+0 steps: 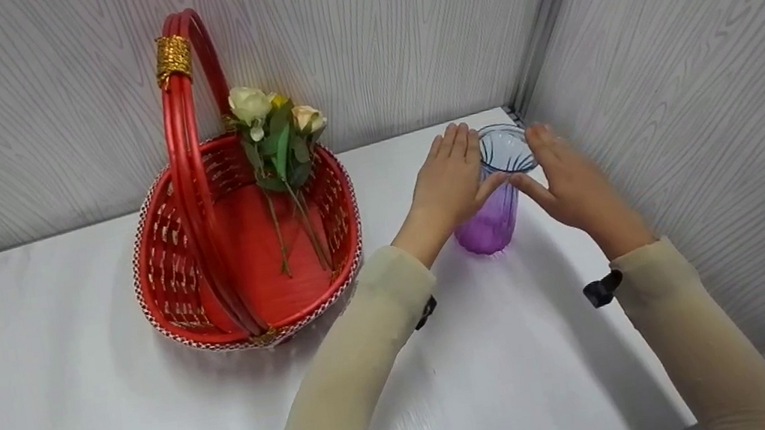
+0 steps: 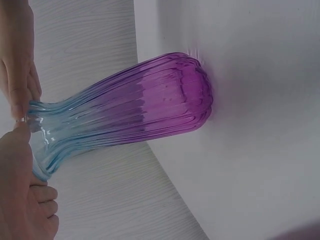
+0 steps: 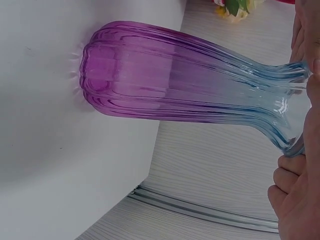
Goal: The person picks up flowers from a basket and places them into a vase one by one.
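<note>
Purple-to-blue glass vase standing upright on the table, you are bracing its top between left hand and right hand, fingers extended, apparently steadying it, and the next move is likely calling for even two-sided pressure.

The white surface before you carries two things — a red basket with an arched handle, left of centre towards the back, and a ribbed glass vase, purple at its base, upright near your right edge.
</note>
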A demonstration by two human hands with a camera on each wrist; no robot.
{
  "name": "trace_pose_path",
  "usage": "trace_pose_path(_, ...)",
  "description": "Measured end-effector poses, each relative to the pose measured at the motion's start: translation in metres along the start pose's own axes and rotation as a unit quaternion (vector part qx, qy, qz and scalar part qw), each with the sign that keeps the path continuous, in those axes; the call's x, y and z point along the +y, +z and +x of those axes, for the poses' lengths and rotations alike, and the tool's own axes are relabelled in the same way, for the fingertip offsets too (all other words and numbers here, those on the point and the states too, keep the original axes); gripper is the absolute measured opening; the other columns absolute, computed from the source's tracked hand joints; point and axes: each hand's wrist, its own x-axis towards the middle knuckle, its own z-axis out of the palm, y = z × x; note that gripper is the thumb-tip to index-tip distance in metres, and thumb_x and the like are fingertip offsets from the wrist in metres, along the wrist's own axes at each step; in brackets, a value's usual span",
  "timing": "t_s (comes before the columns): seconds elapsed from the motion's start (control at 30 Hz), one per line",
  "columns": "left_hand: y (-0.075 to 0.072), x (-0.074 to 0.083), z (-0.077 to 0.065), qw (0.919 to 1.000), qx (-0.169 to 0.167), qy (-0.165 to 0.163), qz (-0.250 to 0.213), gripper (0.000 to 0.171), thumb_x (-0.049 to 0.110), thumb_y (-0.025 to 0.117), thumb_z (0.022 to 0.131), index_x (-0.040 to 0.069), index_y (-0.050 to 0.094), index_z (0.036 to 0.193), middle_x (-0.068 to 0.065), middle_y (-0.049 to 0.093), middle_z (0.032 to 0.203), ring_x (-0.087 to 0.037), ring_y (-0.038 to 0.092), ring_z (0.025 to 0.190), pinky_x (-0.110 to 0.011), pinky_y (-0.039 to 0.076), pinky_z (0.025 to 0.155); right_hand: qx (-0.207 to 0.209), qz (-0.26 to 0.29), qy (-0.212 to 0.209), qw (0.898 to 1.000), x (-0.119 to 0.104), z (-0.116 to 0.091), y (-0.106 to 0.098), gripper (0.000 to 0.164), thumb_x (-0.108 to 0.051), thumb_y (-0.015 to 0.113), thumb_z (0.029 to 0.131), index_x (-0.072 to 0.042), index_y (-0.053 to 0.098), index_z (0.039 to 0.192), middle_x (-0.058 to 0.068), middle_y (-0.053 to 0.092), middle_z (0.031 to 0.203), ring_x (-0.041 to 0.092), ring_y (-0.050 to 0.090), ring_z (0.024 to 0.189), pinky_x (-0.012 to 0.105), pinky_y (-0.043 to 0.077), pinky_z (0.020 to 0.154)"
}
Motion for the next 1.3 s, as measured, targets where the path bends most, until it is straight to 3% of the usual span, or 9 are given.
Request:
trace_pose_path(0.4, -0.002, -0.011, -0.008, 0.9999, 0.004, -0.016, 0.006, 0.087, 0.065, 0.022, 0.101, -0.001, 0.017, 0.158, -0.017, 0.018, 0.166, -0.029, 0.012, 0.154, -0.040, 0.006, 0.125, -0.007, 0.014, -0.003, 1.000, -0.013, 0.008, 0.005, 0.086, -0.058, 0.042, 0.101, -0.003, 0.011, 0.160, 0.019, 0.010, 0.166, 0.036, 0.010, 0.153, 0.054, 0.014, 0.123)
trace_pose_path(0.67, -0.001, -0.016, -0.012, 0.9997, 0.007, -0.023, 0.001, 0.085, 0.062, 0.022, 0.102, -0.002, 0.016, 0.158, -0.018, 0.018, 0.165, -0.030, 0.013, 0.154, -0.040, 0.007, 0.125, 0.011, 0.024, -0.013, 1.000, -0.017, 0.012, 0.010, 0.086, -0.057, 0.044, 0.101, -0.003, 0.011, 0.160, 0.021, 0.012, 0.165, 0.039, 0.012, 0.153, 0.055, 0.016, 0.122)
trace_pose_path(1.3, -0.001, -0.029, -0.019, 0.9992, 0.015, -0.037, 0.006, 0.084, 0.062, 0.024, 0.102, -0.002, 0.018, 0.157, -0.018, 0.021, 0.165, -0.030, 0.014, 0.154, -0.041, 0.009, 0.125, -0.006, 0.011, -0.011, 1.000, -0.031, 0.021, 0.015, 0.088, -0.061, 0.039, 0.100, -0.003, 0.010, 0.160, 0.018, 0.009, 0.166, 0.035, 0.009, 0.154, 0.053, 0.014, 0.123)
